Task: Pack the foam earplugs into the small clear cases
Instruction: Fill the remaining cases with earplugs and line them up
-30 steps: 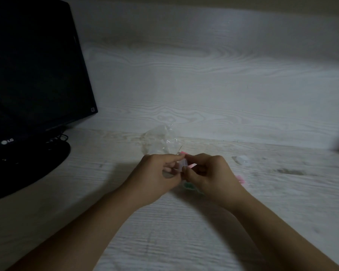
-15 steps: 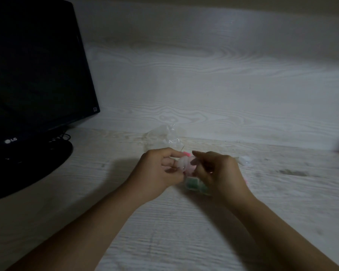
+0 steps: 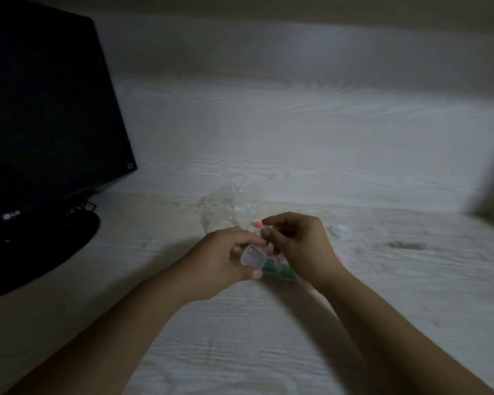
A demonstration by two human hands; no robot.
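I hold the small clear square plastic case in my left hand, fingers curled round it. My right hand hovers beside it, fingers bent (holding what, I cannot tell). I should keep the case steady, then push gently.

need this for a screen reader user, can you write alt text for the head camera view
Two bare hands meet over a pale wood-grain desk: the left hand holds a small clear case, and the right hand hovers just beside it, fingers curled. Cases with green earplugs lie beneath, a crumpled clear bag behind, and a dark monitor stands at left.
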